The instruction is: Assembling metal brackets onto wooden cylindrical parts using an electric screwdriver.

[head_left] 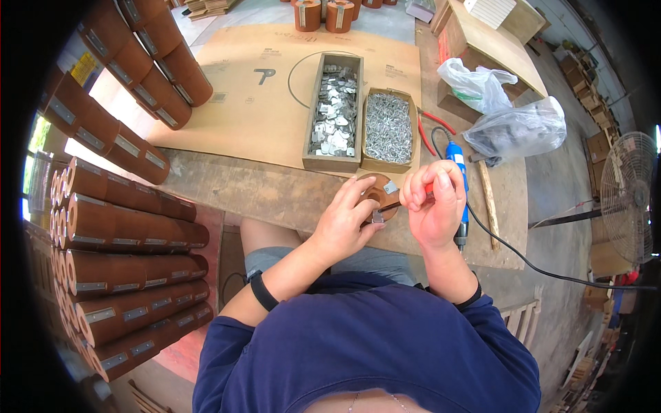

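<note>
The desk (275,193) is a worn wooden top, and most of its far half is covered by a big sheet of brown cardboard (241,96), likely there to spare the surface. Along the desk's left edge, stacks of brown cylindrical cores (117,241) lie on their sides, each with a small metal plate on its flank; more of them (148,62) run up toward the far left corner, piled within an arm's reach.

Near the middle, two open wooden boxes sit side by side on the cardboard: the longer one (335,110) holds flat metal plates, the shorter one (389,129) a heap of small silvery screws or nails, both just beyond the hands for easy picking. Toward the right edge lie crumpled plastic bags (513,124), red-handled pliers (434,127) and a blue corded electric screwdriver (458,172) with its cable trailing off the desk.

At the near edge, the left hand (344,224) is clasped around a brown round core (379,196), steadying it upright with a small metal plate on top. The right hand (435,203) is clenched around a red-handled tool whose tip I cannot see, held close over that core, touching or almost touching it.
</note>
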A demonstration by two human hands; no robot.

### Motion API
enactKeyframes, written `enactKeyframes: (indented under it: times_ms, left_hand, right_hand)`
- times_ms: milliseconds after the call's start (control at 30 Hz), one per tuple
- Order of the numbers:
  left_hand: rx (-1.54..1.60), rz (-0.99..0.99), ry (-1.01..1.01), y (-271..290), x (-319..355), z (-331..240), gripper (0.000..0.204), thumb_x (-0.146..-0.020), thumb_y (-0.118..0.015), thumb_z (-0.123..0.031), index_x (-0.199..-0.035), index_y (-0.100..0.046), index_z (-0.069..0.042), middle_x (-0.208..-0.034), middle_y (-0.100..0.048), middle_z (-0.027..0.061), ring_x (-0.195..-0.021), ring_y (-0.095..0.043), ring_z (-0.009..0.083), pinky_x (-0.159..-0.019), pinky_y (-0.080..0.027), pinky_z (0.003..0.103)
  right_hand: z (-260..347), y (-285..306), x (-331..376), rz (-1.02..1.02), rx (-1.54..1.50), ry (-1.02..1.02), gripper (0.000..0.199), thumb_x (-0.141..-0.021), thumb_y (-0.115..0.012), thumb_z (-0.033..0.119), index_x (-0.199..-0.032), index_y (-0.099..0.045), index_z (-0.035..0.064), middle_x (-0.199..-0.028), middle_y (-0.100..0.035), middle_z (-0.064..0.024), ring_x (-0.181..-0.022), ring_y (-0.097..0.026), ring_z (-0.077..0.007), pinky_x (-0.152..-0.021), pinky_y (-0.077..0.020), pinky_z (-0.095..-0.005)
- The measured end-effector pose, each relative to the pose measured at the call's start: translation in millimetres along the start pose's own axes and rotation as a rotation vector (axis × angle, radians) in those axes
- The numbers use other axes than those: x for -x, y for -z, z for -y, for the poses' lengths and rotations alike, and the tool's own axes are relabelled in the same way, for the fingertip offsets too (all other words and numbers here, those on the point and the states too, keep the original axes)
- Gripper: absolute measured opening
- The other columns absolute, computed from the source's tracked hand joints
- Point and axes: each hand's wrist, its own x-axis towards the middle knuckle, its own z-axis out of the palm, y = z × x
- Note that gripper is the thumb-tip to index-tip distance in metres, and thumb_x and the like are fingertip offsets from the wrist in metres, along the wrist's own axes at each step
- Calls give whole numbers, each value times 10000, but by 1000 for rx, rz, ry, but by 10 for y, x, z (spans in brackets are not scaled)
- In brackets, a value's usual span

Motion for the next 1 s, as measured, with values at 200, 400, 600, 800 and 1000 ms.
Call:
enactKeyframes:
  times_ms: [200, 400, 600, 800, 1000]
  left_hand:
    - [-3, 10, 12, 4, -38, 34, 394, -559, -768, -94, -900, -586, -20, -1186, -467, 189, -1090, -472, 393, -892, -425, 421]
    - [0, 14, 9, -3, -28, 50, 411, -546, -772, -89, -912, -593, -34, -1197, -460, 183, -1097, -468, 391, -898, -422, 420]
    - [-9, 10, 18, -4, -25, 49, 415, -551, -771, -100, -922, -595, -39, -1201, -463, 173, -1101, -466, 387, -896, -422, 424]
    - [-16, 20, 25, -6, -23, 45, 412, -556, -772, -110, -920, -595, -36, -1200, -465, 171, -1098, -469, 384, -891, -426, 414]
    - [-12, 1, 18, 1, -29, 34, 416, -547, -775, -104, -912, -590, -29, -1193, -467, 176, -1093, -473, 383, -883, -431, 412]
  right_hand:
    - [-4, -19, -35, 48, 56, 20, 109, -911, -439, 129, -849, -421, 42, -611, -443, -40, -513, -376, -91, -465, -330, -223]
    - [-11, 4, -14, 160, 95, 63, 94, -897, -453, 104, -854, -429, 23, -623, -455, -54, -528, -403, -101, -470, -334, -229]
    - [32, 47, -27, 301, 62, -10, 65, -836, -472, 50, -794, -439, 12, -615, -442, -50, -520, -406, -105, -478, -325, -236]
    - [65, 87, -101, 297, 15, -99, 65, -846, -470, 55, -804, -438, 17, -614, -442, -43, -516, -405, -103, -479, -330, -231]
    - [-13, -105, -77, -125, 308, -37, 186, -947, -401, 226, -900, -431, 49, -640, -455, -25, -541, -407, -72, -502, -364, -208]
